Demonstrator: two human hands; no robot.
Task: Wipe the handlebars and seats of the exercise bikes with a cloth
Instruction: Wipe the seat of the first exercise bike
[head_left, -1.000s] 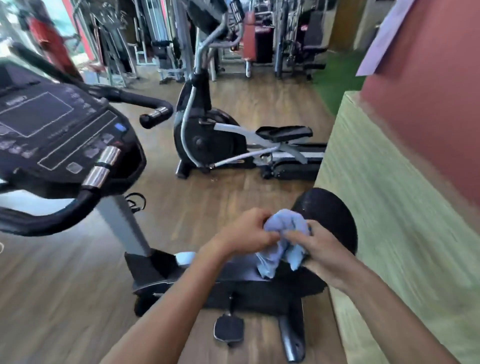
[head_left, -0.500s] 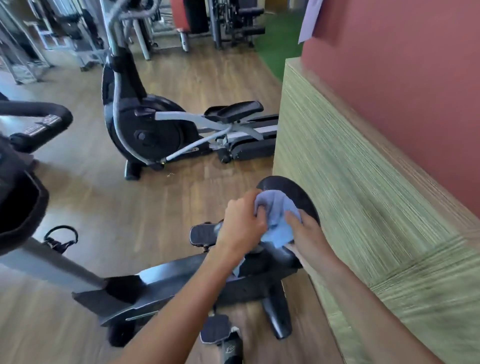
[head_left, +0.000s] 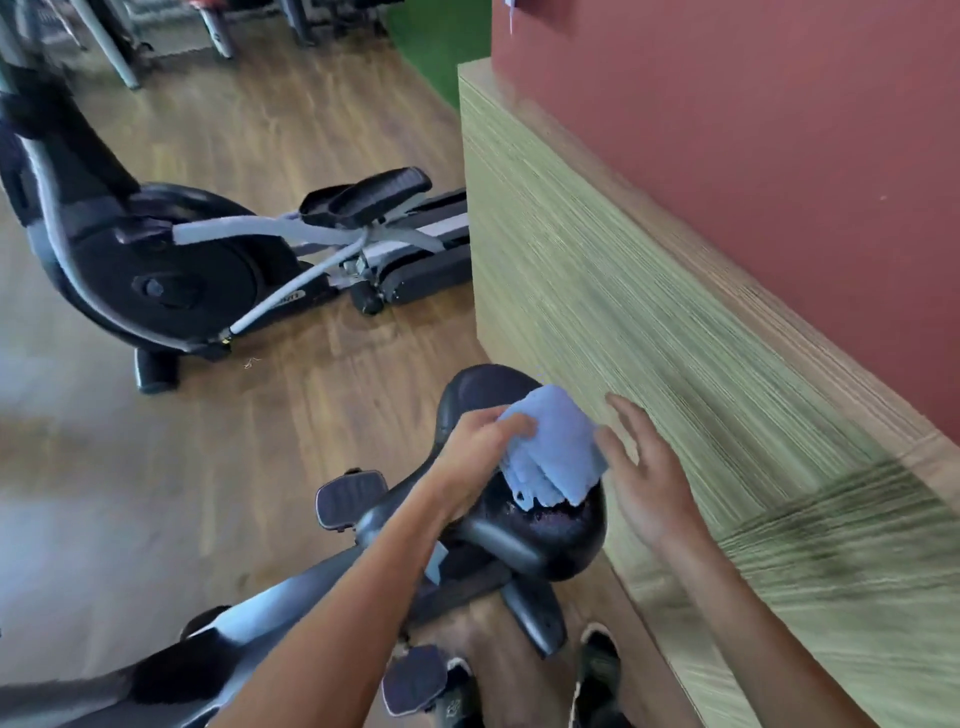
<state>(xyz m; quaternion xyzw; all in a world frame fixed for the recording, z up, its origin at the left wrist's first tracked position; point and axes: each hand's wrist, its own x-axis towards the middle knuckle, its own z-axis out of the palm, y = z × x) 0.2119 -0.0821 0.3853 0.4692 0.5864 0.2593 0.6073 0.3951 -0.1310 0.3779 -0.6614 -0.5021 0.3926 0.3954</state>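
A light blue cloth (head_left: 558, 449) lies bunched on the black seat (head_left: 483, 389) of the exercise bike below me. My left hand (head_left: 478, 452) grips the cloth's left edge and holds it on the seat. Just right of the cloth, my right hand (head_left: 641, 467) hovers with fingers spread and holds nothing. The bike's grey frame (head_left: 249, 618) and pedals (head_left: 350, 496) run down to the lower left. The handlebars are out of view.
A green panelled wall ledge (head_left: 675, 332) runs close along the right of the seat, under a red wall. An elliptical trainer (head_left: 171, 270) stands on the wood floor to the upper left. My shoes (head_left: 597, 670) show beneath the seat.
My right hand has let go of the cloth and opened beside it. The view has swung right and down, so the console and handlebars have left the frame.
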